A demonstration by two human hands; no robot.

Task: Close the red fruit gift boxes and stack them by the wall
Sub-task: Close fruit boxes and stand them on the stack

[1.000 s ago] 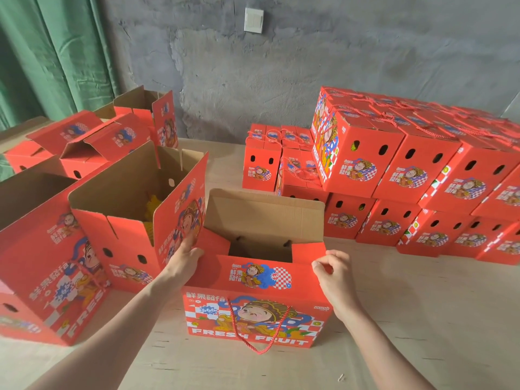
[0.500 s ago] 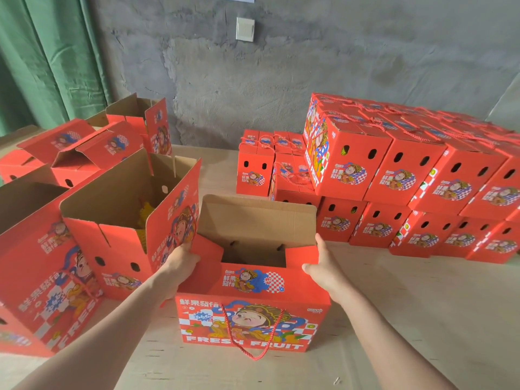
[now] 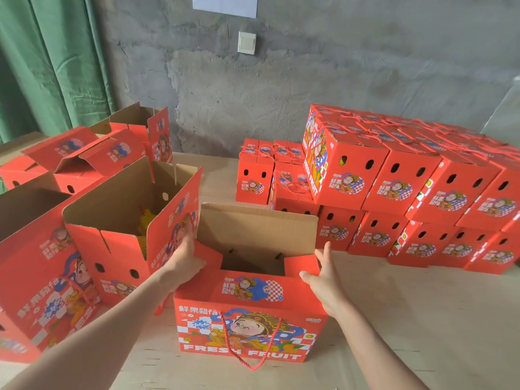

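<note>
Head view is showing me both hands working at the red gift box (image 3: 247, 319) that is sitting on the wooden table (image 3: 408, 319), right in front of me. My left hand (image 3: 184, 258) is lying open against the box's left end, fingers straight and squeezed between it and the neighbouring open box (image 3: 123, 237), thumb resting on the small left flap (image 3: 209, 256), which is tilting inward. My right hand (image 3: 323, 280) is also open, fingers (image 3: 325, 253) pointing up along the right end and thumb reaching over the right flap (image 3: 299, 266) – neither hand is gripping anything. The near long flap (image 3: 253, 288) is folding over the opening, while the rear flap (image 3: 257, 229) is standing upright, brown side facing me. A red rope handle (image 3: 247, 350) is hanging down the printed front. Off to the right, closed boxes (image 3: 408, 187) are standing two high against the grey wall (image 3: 309, 80) – well apart from the one under my hands. More open boxes are crowding the left.
</note>
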